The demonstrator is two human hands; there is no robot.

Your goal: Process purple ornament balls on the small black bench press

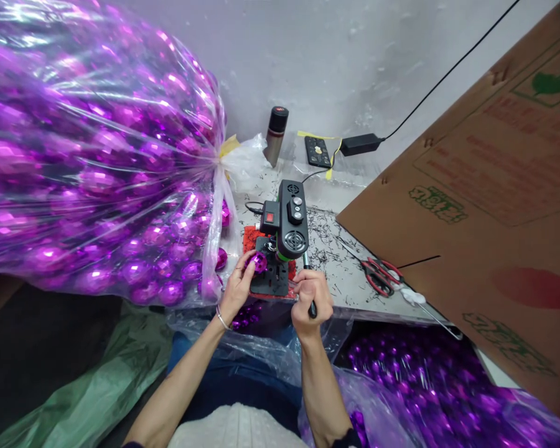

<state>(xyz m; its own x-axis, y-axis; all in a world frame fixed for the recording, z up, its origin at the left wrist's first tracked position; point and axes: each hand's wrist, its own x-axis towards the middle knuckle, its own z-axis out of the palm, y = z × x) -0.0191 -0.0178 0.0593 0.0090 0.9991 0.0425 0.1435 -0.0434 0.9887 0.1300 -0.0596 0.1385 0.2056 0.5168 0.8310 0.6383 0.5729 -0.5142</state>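
A small black bench drill press (292, 218) with a red switch stands on the worktable, its flat black base plate (271, 281) over a piece of red material (251, 238). My left hand (238, 286) holds a shiny purple faceted ball (258, 262) beside the drill's lower end, above the plate. Whether the bit touches the ball is hidden. My right hand (312, 303) is wrapped round the black-gripped lever (313, 309) on the machine's right side. Several more purple balls fill the big clear bag (121, 162) at left.
Behind the machine stand a bottle (276, 135), a phone (317, 151) and a black power adapter (360, 144) with its cable. Red-handled scissors (377, 275) lie at right by a large cardboard box (471, 218). Dark shavings litter the table (350, 295). Purple balls (415, 373) fill a bag below.
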